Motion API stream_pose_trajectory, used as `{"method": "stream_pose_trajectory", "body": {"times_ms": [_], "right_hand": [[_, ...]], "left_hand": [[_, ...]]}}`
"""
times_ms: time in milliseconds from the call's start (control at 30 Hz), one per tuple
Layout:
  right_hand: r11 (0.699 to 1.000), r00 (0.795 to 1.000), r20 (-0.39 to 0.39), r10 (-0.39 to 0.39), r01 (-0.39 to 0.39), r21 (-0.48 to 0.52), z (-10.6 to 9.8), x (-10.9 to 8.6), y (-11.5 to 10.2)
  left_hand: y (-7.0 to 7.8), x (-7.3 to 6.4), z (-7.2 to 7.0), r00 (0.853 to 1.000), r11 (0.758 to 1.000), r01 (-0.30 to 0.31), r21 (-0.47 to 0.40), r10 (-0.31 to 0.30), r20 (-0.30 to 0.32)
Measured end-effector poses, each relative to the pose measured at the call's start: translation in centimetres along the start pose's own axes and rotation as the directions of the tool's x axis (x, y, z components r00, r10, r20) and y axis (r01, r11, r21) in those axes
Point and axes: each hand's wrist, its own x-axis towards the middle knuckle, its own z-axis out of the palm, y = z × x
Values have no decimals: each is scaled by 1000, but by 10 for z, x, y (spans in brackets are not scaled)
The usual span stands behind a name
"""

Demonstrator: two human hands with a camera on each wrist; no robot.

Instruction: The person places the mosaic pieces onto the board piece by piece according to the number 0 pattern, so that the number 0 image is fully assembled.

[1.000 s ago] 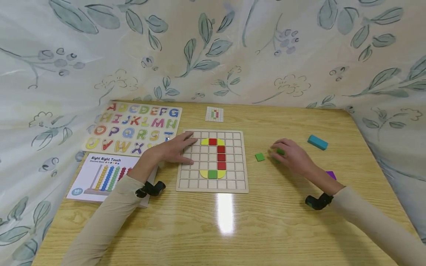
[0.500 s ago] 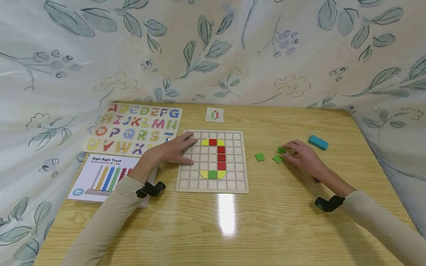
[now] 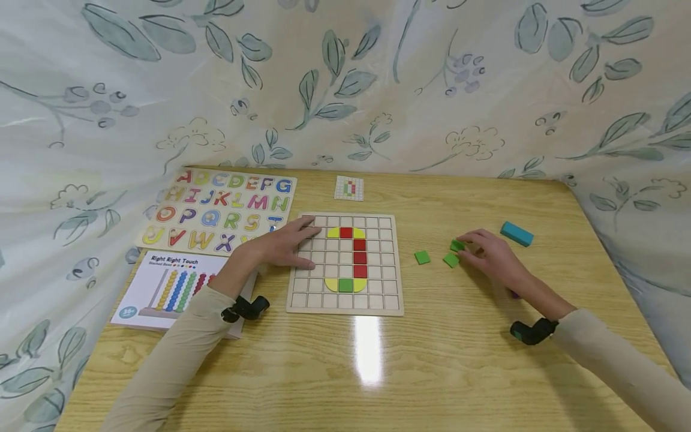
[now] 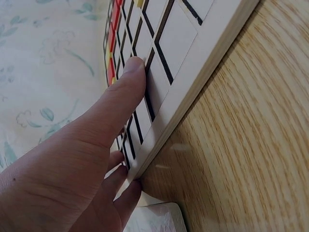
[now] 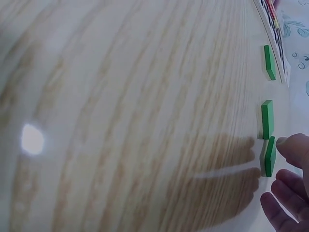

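My left hand rests on the left part of a wooden grid board, its thumb over the squares and other fingers at the edge. Red tiles, yellow curved tiles and one green tile lie on the board in a broken ring. Right of the board, my right hand pinches a small green square tile at its edges between thumb and fingertips, low at the tabletop. A second green tile lies just beside it; a third green tile lies nearer the board.
A pattern card lies behind the board. At left are an alphabet puzzle and a white box showing bead stacks. A blue block lies beyond my right hand; a purple piece is mostly hidden under that wrist.
My right hand has shifted right from over the green tiles, uncovering two of them, and its fingertips are now at the rear one. The left hand has stayed on the board.
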Motion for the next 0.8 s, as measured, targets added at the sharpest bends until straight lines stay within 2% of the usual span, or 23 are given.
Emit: {"method": "stream_pose_trajectory", "body": {"times_ms": [267,533,800], "right_hand": [[1000,1000,8,20,-20,1,1,-2,1],[1000,1000,4,26,-26,13,1,-3,2],[1000,1000,10,23,-23,9,0,-2,2]], "left_hand": [[0,0,0,1000,1000,10,20,-10,7],[0,-1,-1,1000,1000,-6,24,6,1],[2,-1,-3,1000,1000,11,2,-11,12]]}}
